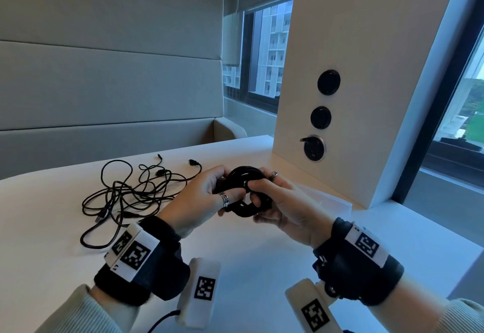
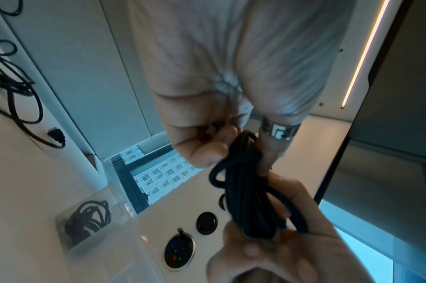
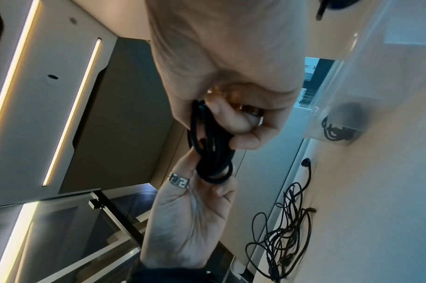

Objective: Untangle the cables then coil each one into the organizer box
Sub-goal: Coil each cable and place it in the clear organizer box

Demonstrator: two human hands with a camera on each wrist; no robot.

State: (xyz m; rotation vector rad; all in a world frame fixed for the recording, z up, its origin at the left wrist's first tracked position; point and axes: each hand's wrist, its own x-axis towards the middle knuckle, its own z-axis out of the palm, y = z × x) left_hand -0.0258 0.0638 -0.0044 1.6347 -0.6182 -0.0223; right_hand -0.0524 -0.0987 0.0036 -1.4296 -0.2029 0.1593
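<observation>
Both my hands hold one coiled black cable [image 1: 243, 175] just above the white table [image 1: 235, 254]. My left hand [image 1: 217, 194] grips the coil's left side and my right hand [image 1: 262, 188] curls round its right side. The wrist views show the same coil [image 2: 250, 191] [image 3: 211, 149] wound into several loops between the fingers. A tangle of thin black cables [image 1: 131, 191] [image 3: 284, 239] lies on the table to the left. The clear organizer box [image 1: 337, 201] [image 2: 119, 203] stands behind my right hand, with another coiled cable [image 2: 85, 220] [image 3: 335, 130] inside it.
A white pillar [image 1: 353, 71] with round black sockets [image 1: 314, 147] rises at the table's back right, right behind the box. Windows lie beyond it. A padded bench back [image 1: 104, 84] runs behind the table's far edge.
</observation>
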